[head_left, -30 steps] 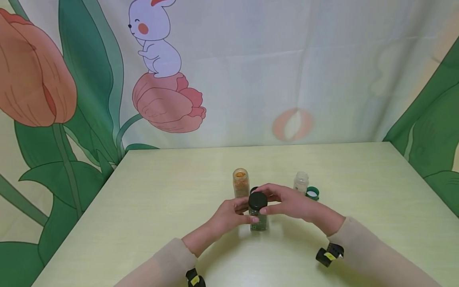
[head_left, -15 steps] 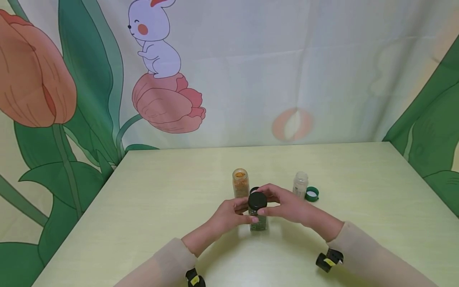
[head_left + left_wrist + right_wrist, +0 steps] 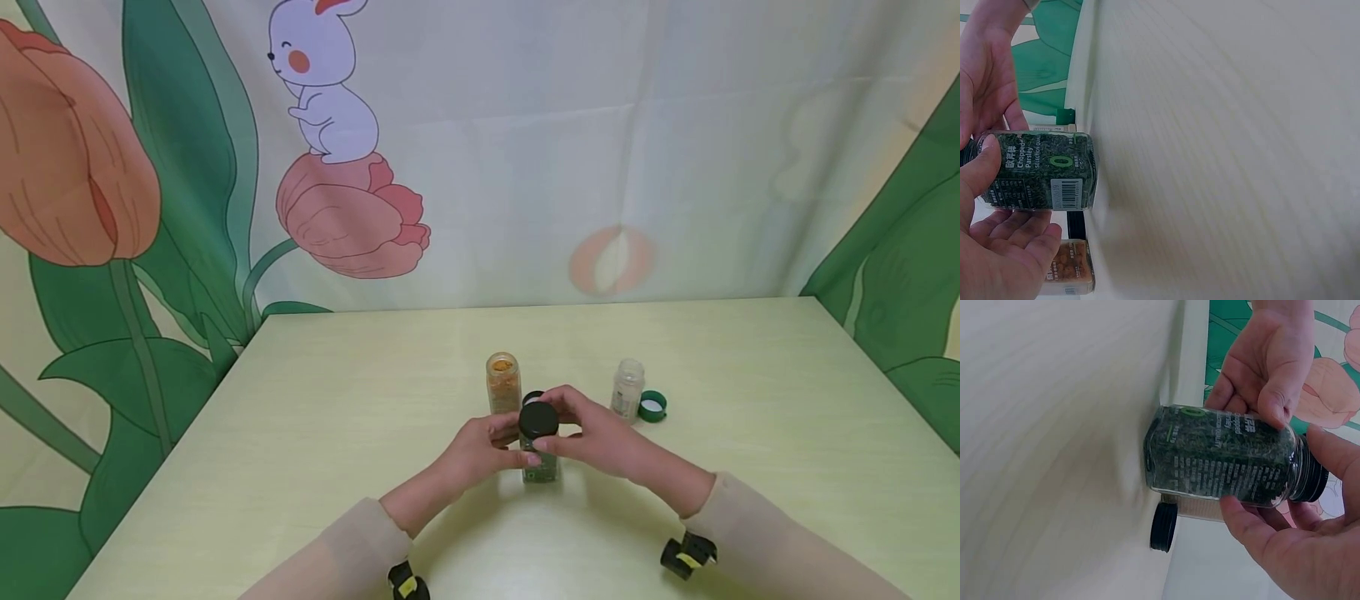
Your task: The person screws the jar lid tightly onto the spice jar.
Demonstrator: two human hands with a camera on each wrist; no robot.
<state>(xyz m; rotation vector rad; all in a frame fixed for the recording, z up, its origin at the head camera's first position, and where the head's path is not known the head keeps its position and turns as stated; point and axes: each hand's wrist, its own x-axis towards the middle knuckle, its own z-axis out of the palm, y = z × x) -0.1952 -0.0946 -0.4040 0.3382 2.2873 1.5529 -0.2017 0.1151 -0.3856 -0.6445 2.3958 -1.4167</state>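
One upright parsley jar is between the left grip, holding its body, and right grip, pinching its black cap.

Pale yellow-green table, faint wood grain, straight far edge. Square-sided parsley jar stands upright near the middle, black lid on, dark green flakes inside. Far side, slightly left: uncapped jar with orange-brown contents, upright. Black cap lies flat just right of it, partly hidden in the head view. Farther right, clear jar stands upright, uncapped, contents unclear; green cap just right of it, white inside facing up.
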